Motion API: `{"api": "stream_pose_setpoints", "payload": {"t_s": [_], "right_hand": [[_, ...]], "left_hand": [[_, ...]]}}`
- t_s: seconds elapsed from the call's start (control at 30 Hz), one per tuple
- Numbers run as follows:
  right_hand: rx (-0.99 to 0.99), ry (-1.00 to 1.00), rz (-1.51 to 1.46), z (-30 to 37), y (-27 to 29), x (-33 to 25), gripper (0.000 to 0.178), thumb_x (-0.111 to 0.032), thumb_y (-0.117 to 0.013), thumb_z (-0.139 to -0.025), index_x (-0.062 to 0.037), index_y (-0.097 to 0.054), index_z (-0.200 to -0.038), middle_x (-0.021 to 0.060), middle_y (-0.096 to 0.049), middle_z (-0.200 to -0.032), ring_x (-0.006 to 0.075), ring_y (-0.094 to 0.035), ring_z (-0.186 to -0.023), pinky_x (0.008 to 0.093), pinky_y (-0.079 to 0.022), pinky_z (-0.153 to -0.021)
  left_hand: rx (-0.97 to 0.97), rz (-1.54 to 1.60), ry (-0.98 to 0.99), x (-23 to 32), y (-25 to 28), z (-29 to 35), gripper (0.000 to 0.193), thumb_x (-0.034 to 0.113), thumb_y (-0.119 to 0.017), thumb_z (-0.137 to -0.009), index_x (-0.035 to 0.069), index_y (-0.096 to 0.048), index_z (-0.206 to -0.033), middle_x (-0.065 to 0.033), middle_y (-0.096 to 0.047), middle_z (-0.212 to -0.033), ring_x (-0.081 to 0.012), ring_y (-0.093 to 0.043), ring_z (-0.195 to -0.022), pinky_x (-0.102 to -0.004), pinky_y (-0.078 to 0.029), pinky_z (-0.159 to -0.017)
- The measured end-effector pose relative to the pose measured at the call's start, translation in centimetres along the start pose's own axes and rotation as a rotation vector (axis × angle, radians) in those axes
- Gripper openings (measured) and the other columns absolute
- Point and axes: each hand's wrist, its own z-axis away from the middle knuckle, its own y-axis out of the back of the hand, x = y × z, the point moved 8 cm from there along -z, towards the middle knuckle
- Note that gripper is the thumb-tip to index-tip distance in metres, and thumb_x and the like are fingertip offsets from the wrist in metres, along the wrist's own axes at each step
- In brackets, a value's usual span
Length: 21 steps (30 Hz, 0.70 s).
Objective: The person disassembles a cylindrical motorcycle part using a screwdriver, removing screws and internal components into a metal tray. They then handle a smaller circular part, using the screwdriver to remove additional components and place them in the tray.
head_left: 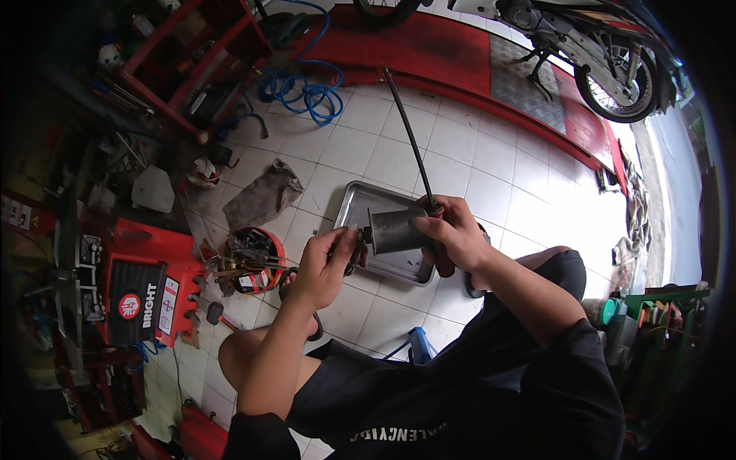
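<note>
A grey cylinder (395, 232) is held nearly level above a metal tray (359, 201), its body bridging the gap between two hands. By the left hand (326, 266), the cylinder's narrow end piece (366, 235) is grasped, with the thumb laid alongside and the fingers curled below; their tips are partly hidden. The cylinder's right end is gripped by the right hand (458, 234), the thumb being pressed on its upper side. A long black rod (410, 130) is also clasped there, its shaft slanted away past the knuckles. A rag (264, 193) and a red basin (279, 249) of tools are seen left of the tray.
</note>
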Motion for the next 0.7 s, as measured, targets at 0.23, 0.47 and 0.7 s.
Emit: {"api": "stream_pose_setpoints", "payload": {"t_s": [0.23,0.47,0.7], "right_hand": [[-0.048,-0.058,0.066,0.8,-0.6,-0.3,0.05,-0.038,-0.076,-0.087,0.0042,-0.061,-0.109,0.0045,-0.059,-0.072,0.0104,-0.056,-0.051,0.0246,-0.045,-0.044],[-0.089,-0.021,-0.028,1.4,-1.0,-1.4,0.044,-0.029,-0.079,-0.091,0.008,-0.063,-0.109,0.0017,-0.058,-0.067,0.0069,-0.052,-0.051,0.024,-0.04,-0.045],[-0.062,-0.031,0.032,1.8,-0.2,-2.0,0.045,-0.032,-0.081,-0.088,0.0075,-0.065,-0.104,0.0045,-0.06,-0.064,0.0084,-0.055,-0.049,0.0234,-0.039,-0.042]], "left_hand": [[-0.069,0.182,0.081,-1.8,-0.8,0.6,0.043,0.032,-0.044,-0.112,-0.001,-0.067,-0.098,-0.0029,-0.065,-0.078,-0.0068,-0.051,-0.07,-0.0239,-0.041,-0.065],[-0.034,0.301,-0.015,0.2,-0.9,1.5,0.041,0.023,-0.047,-0.111,-0.007,-0.066,-0.091,-0.006,-0.058,-0.107,-0.0078,-0.052,-0.076,-0.0247,-0.043,-0.07],[-0.056,0.453,-0.002,0.4,-1.8,2.0,0.041,0.021,-0.046,-0.111,-0.009,-0.065,-0.091,-0.0046,-0.052,-0.11,-0.0066,-0.051,-0.076,-0.0241,-0.042,-0.072]]}}
